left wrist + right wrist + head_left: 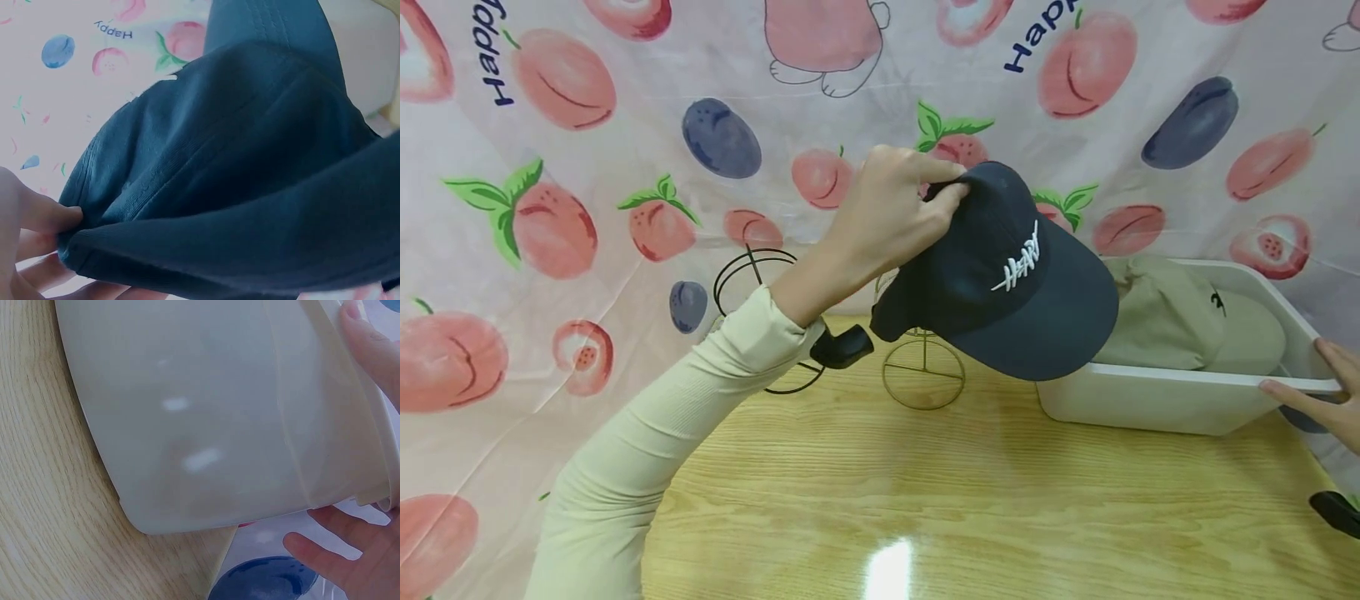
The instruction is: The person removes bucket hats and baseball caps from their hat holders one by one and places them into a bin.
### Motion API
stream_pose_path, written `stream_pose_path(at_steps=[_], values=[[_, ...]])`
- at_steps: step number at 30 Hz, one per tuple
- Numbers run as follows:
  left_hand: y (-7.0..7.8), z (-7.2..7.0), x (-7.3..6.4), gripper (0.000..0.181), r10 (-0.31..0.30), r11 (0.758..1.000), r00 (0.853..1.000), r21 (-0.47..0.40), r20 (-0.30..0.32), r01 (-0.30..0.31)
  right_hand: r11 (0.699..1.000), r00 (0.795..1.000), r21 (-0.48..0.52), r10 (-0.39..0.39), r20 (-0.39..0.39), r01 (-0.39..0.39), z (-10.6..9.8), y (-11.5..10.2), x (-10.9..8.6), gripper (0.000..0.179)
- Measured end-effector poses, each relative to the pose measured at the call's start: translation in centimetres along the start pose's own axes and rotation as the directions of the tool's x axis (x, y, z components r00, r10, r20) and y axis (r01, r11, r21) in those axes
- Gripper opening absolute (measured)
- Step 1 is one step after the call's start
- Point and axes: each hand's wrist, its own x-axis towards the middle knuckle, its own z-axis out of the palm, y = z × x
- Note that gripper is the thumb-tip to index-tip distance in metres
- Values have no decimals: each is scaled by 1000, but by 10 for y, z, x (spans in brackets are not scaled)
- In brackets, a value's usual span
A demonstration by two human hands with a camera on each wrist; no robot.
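Observation:
My left hand (pixel 891 208) pinches a dark navy baseball cap (pixel 981 283) by its back edge, between thumb and fingers. The cap hangs in the air, brim pointing right and down, with white lettering on its front. In the left wrist view, the thumb and fingers grip a folded edge of the cap (pixel 181 144), its inside partly showing. At the far right, my right hand (pixel 1337 396) holds the end of a white plastic bin (pixel 1150 400), thumb on the front rim and other fingers around the end. A khaki cap (pixel 1240 333) lies inside the bin.
Behind my left forearm stands a black wire stand (pixel 751 252), partly hidden. A gold wire stand (pixel 925 358) is beside it, its upper part behind the navy cap. Everything rests on a wooden table (pixel 850 483) against a fruit-print cloth (pixel 647 150).

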Motion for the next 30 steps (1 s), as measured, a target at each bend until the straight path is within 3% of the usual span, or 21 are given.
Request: stream_pose_path(at_steps=[1, 2, 10, 20, 26, 30], values=[[2, 4, 4, 20, -2, 1000, 1000, -4, -1, 2, 998, 998, -5, 59, 25, -59, -1, -2, 1, 95], [5, 7, 7, 20, -19, 1000, 1000, -14, 3, 19, 998, 997, -2, 70, 43, -70, -2, -3, 2, 95], [22, 40, 37, 22, -160, 986, 987, -50, 12, 160, 997, 995, 5, 83, 64, -83, -2, -1, 2, 96], [33, 90, 68, 32, -215, 959, 971, -168, 106, 230, 995, 995, 73, 56, 80, -62, -5, 0, 0, 95], [41, 107, 81, 23, -272, 941, 950, -164, 155, 297, 991, 990, 99, 83, 110, -94, -6, -3, -1, 95], [48, 118, 88, 21, -288, 932, 944, -181, 161, 315, 986, 987, 144, 63, 146, -84, -7, -3, -4, 94]])
